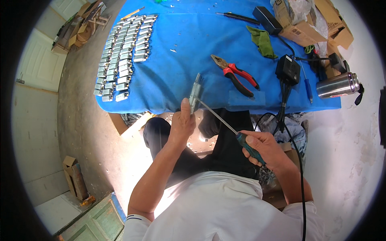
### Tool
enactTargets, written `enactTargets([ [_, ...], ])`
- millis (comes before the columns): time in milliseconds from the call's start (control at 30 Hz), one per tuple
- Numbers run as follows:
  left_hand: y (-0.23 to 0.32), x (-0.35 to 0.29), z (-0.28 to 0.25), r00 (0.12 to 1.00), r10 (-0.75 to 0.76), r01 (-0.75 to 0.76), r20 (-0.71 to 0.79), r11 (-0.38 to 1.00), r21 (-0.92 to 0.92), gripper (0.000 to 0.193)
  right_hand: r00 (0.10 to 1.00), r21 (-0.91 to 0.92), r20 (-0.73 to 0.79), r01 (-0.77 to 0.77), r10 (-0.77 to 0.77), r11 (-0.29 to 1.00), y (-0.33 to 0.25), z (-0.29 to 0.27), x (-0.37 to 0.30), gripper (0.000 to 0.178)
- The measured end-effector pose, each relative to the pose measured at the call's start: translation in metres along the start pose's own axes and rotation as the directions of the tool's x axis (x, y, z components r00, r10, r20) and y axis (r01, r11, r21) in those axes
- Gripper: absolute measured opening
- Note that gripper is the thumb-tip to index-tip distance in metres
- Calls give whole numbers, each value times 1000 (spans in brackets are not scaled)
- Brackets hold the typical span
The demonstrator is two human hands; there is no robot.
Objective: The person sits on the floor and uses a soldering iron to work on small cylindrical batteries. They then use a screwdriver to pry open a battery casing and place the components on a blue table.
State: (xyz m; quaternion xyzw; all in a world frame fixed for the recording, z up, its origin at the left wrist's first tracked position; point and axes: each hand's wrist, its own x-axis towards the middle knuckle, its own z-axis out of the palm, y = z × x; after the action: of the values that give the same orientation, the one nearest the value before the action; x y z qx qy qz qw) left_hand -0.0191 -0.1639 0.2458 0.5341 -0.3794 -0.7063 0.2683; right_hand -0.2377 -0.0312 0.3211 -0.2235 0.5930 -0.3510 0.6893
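My left hand (183,125) is closed round the lower end of a narrow silver metal part (196,89), its thumb along the side. The part points up and away over the near edge of the blue-covered table (169,76). In my right hand (268,149) is a screwdriver (240,137) with a dark green handle. Its long shaft slants up to the left, and the tip meets the side of the metal part. Pliers (231,69) with red and black handles lie on the cloth just beyond, jaws toward the far left.
Several rows of small silver metal pieces (120,60) cover the table's left side. To the right are a black adapter (288,69) with hanging cables, a blue screwdriver (309,89), a steel flask (337,85), a green cloth (262,41), and cardboard boxes (299,30).
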Motion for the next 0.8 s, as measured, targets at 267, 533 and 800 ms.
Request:
enactTargets([
  [267, -12, 8, 4, 996, 69, -67, -54, 997, 23, 57, 999, -194, -37, -8, 1, 981, -20, 2, -4, 38],
  [533, -13, 10, 7, 990, 109, -104, -90, 993, 58, 59, 886, -743, -48, 277, -461, 609, -3, 21, -2, 35],
  [800, -5, 4, -2, 996, 85, -81, -30, 992, 96, 63, 999, -59, 0, -44, 44, 997, -25, 8, -7, 39],
])
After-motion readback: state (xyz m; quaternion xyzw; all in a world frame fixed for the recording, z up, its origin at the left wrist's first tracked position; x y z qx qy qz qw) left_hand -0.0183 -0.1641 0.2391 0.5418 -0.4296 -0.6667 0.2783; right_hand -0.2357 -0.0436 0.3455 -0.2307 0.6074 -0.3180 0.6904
